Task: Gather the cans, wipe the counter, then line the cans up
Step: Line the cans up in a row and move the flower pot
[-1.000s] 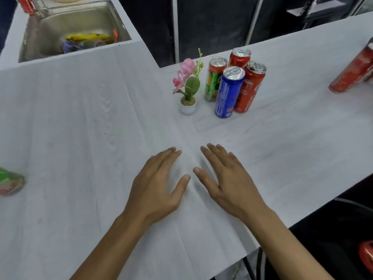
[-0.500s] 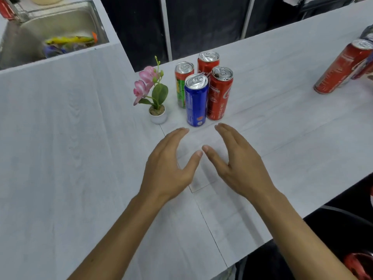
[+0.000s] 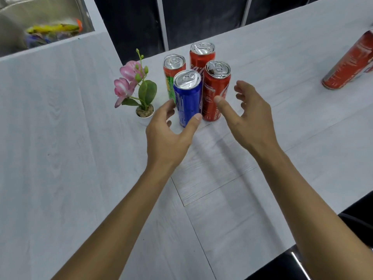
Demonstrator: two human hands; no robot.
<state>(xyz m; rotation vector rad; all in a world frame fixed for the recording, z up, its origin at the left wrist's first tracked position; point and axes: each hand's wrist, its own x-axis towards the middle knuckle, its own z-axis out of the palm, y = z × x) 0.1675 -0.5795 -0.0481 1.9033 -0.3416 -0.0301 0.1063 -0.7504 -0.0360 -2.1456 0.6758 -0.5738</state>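
Observation:
Four cans stand upright in a tight cluster on the white counter [image 3: 262, 138]: a blue can [image 3: 188, 98] in front, a green-and-orange can [image 3: 171, 69] behind it, a red can [image 3: 216, 91] to its right and another red can [image 3: 201, 57] at the back. My left hand [image 3: 167, 136] curls round the blue can's lower part, index finger on its left side, thumb on its right. My right hand [image 3: 248, 116] hovers spread beside the front red can, thumb in front of it, fingers apart from it. A further red can [image 3: 349, 65] stands at the far right.
A small white pot with a pink artificial orchid [image 3: 139, 91] stands just left of the cluster, close to my left fingers. A steel sink [image 3: 40, 19] with coloured items lies at the back left. The counter's dark front edge runs at the lower right.
Both hands lifted off the counter and moved forward to the cluster. My left hand has closed round the blue can and my right has reached the front red can.

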